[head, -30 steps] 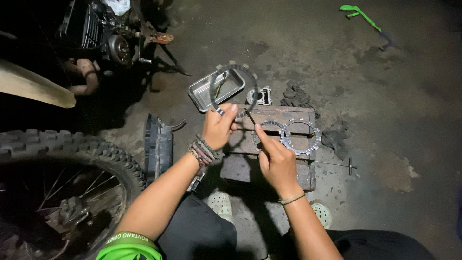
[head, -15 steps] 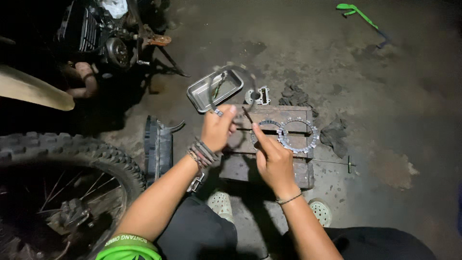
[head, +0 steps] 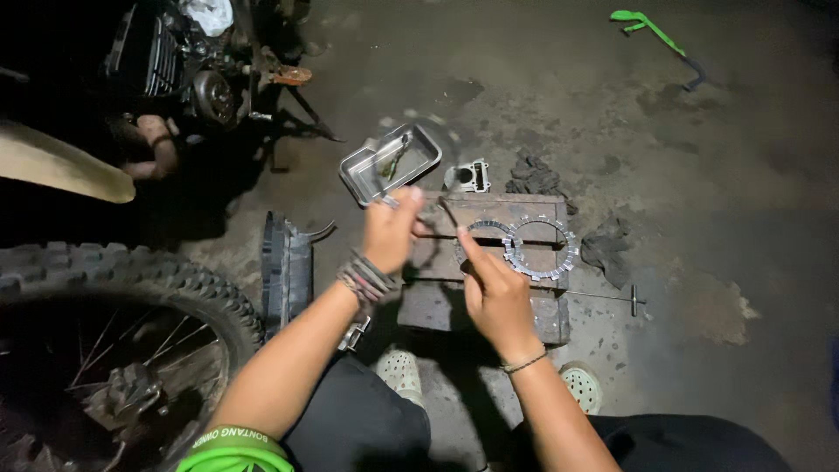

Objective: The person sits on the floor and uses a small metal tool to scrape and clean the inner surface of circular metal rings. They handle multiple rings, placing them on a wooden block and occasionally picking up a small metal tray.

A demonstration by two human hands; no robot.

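Head view: two hands (head: 441, 262), two toothed rings (head: 542, 246).

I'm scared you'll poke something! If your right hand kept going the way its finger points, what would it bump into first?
Most likely the thin dark tool just past the right hand. Its finger points up and left, over the wooden block. Beyond that sits the metal tray. Depth is hard to judge here.

Two toothed clutch plates (head: 542, 247) on one wooden block (head: 489, 301); one metal tray (head: 391, 163); one engine cylinder (head: 467, 177); two dark rags (head: 535, 177); one T-handle wrench (head: 631, 300); one knobby tyre (head: 114, 280); one green lever (head: 647, 26); two hands (head: 389, 232).
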